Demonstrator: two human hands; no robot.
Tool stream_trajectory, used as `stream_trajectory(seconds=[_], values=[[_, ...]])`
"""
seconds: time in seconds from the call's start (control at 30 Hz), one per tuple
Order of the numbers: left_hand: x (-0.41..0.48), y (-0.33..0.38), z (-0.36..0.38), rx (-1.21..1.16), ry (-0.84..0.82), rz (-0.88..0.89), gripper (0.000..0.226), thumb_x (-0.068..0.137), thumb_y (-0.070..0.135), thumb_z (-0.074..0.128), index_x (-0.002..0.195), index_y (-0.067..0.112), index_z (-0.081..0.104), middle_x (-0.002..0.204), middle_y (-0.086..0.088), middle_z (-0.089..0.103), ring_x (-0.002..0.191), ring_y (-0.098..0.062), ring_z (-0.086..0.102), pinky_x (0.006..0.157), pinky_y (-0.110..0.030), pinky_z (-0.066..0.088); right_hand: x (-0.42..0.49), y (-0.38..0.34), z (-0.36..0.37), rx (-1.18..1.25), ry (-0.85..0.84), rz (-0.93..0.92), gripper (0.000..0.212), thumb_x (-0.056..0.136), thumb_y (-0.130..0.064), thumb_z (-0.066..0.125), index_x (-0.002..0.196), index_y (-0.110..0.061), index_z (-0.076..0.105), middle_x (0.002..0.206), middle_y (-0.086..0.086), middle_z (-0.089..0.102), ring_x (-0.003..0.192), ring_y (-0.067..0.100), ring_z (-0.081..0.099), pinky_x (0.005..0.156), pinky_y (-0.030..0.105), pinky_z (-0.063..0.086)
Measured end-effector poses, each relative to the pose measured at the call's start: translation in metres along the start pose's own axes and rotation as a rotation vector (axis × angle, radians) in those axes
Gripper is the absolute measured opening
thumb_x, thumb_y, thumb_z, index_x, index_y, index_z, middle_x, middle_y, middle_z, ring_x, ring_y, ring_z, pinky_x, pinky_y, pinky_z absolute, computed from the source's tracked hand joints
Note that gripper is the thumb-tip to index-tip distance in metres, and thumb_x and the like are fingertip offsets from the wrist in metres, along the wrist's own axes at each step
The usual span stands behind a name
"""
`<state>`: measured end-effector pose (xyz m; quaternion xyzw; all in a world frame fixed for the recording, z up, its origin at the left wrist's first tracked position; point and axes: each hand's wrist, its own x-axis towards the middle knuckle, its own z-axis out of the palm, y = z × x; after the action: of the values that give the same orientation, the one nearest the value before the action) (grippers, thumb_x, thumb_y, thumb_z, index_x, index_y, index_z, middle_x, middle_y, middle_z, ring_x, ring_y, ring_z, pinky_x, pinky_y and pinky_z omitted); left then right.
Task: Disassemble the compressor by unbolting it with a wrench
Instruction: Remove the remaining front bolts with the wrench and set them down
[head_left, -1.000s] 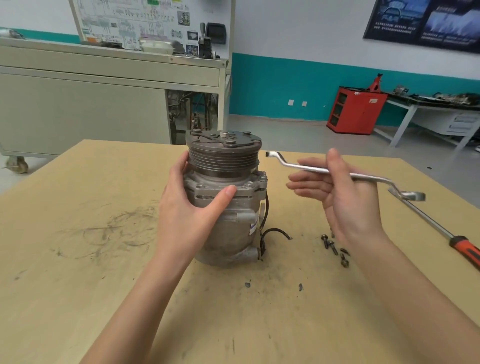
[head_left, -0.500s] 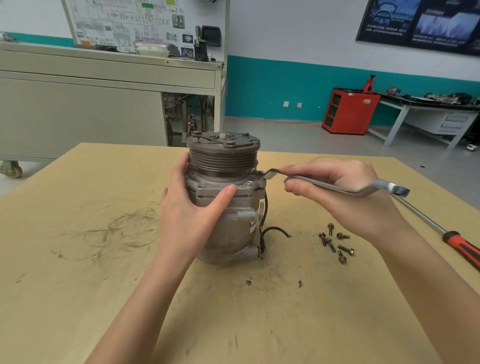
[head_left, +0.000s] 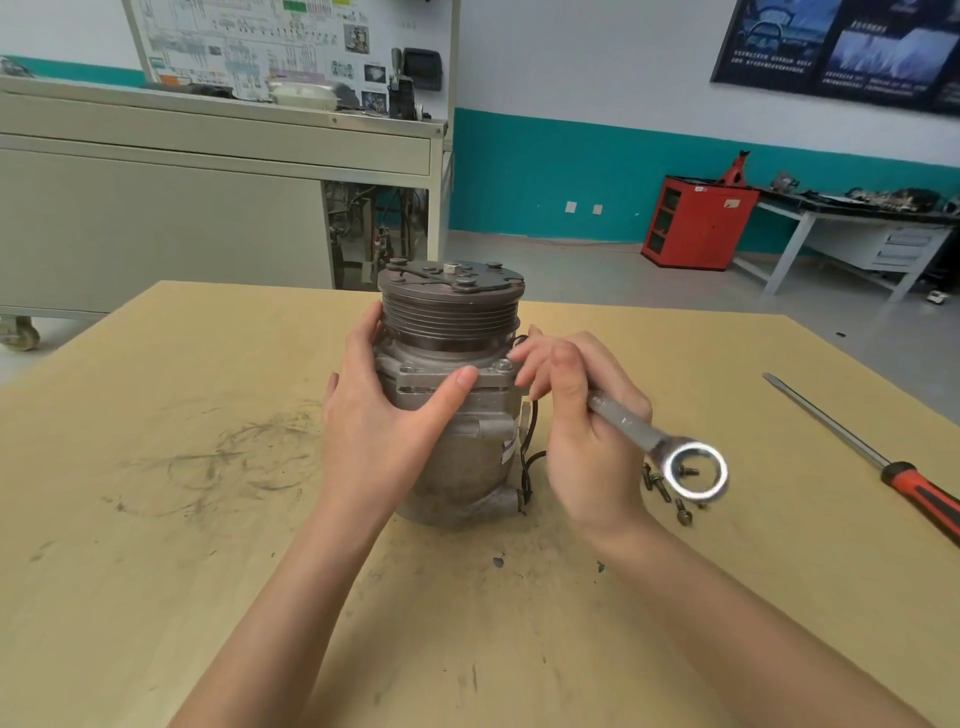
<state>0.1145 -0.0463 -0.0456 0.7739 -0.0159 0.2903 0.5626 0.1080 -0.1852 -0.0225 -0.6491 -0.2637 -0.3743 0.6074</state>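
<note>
A grey metal compressor (head_left: 457, 436) stands upright on the wooden table (head_left: 156, 519), its grooved pulley (head_left: 451, 312) on top. My left hand (head_left: 384, 421) wraps the left side of its body, thumb lying across the front flange. My right hand (head_left: 582, 421) grips a silver ring wrench (head_left: 660, 441) close to the compressor's right side. The wrench's near ring end (head_left: 696, 470) points toward me; its far end is hidden behind my fingers by a flange bolt (head_left: 503, 365).
Several loose bolts (head_left: 670, 493) lie on the table right of the compressor, partly behind the wrench ring. A long screwdriver with a red and black handle (head_left: 919, 499) lies at the right edge. Black wires (head_left: 530, 467) hang off the compressor's right side.
My right hand swung the wrench from level and sideways to angled toward me, and moved in against the compressor's right flange. The left hand kept its hold.
</note>
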Motion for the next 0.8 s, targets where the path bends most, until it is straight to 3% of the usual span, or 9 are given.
stream_trajectory(seconds=[0.1,0.23,0.33,0.43,0.57,0.63,0.8], values=[[0.0,0.001,0.0,-0.004,-0.002,-0.011,0.097,0.061,0.07,0.062,0.146,0.035,0.032,0.14,0.013,0.049,0.132,-0.016,0.045,0.109,-0.047,0.039,-0.006,0.001,0.008,0.068,0.088,-0.002,0.037,0.098,-0.033,0.039,0.065,-0.018,0.049,0.062,0.021,0.054,0.071,0.026,0.061,0.079,0.023,0.048],[-0.001,0.002,0.0,0.001,-0.004,-0.018,0.096,0.06,0.072,0.061,0.145,0.037,0.032,0.14,0.015,0.049,0.132,-0.017,0.045,0.109,-0.047,0.038,0.005,0.001,0.005,0.166,0.101,0.073,0.033,0.096,-0.028,0.035,0.065,-0.022,0.046,0.063,-0.007,0.053,0.071,0.018,0.061,0.091,0.032,0.051],[-0.001,0.001,0.0,-0.006,0.003,-0.016,0.094,0.061,0.071,0.062,0.143,0.039,0.033,0.139,0.016,0.05,0.131,-0.015,0.046,0.109,-0.046,0.039,0.017,0.003,0.002,0.205,0.074,0.085,0.027,0.09,-0.031,0.035,0.067,-0.019,0.044,0.066,-0.009,0.05,0.074,0.02,0.053,0.09,0.039,0.05],[-0.001,0.001,0.0,-0.008,0.013,-0.009,0.091,0.061,0.071,0.062,0.142,0.04,0.034,0.136,0.018,0.051,0.13,-0.015,0.046,0.109,-0.046,0.039,0.022,0.004,-0.005,0.042,0.031,0.044,0.023,0.089,-0.029,0.034,0.072,-0.021,0.047,0.075,-0.003,0.052,0.081,0.027,0.053,0.082,0.049,0.048],[-0.001,0.002,0.001,-0.007,0.011,0.003,0.089,0.063,0.069,0.063,0.142,0.039,0.034,0.133,0.022,0.051,0.128,-0.012,0.047,0.109,-0.045,0.038,0.023,0.006,-0.021,-0.21,-0.08,-0.115,0.031,0.097,-0.03,0.037,0.081,-0.016,0.06,0.08,0.006,0.064,0.081,0.016,0.062,0.073,0.035,0.053],[-0.001,0.002,0.001,-0.011,0.004,0.001,0.09,0.063,0.069,0.063,0.142,0.039,0.034,0.134,0.021,0.051,0.128,-0.013,0.047,0.109,-0.045,0.038,0.025,0.006,-0.026,-0.338,-0.103,-0.234,0.047,0.099,-0.038,0.041,0.08,-0.005,0.069,0.077,0.011,0.068,0.076,0.013,0.062,0.067,0.025,0.051],[-0.001,0.003,0.0,-0.018,-0.004,0.005,0.09,0.064,0.069,0.063,0.143,0.037,0.034,0.136,0.018,0.051,0.129,-0.012,0.047,0.111,-0.046,0.036,0.028,0.006,-0.029,-0.478,-0.093,-0.411,0.06,0.097,-0.041,0.041,0.072,0.005,0.07,0.067,0.014,0.067,0.066,0.017,0.06,0.058,0.031,0.047]])
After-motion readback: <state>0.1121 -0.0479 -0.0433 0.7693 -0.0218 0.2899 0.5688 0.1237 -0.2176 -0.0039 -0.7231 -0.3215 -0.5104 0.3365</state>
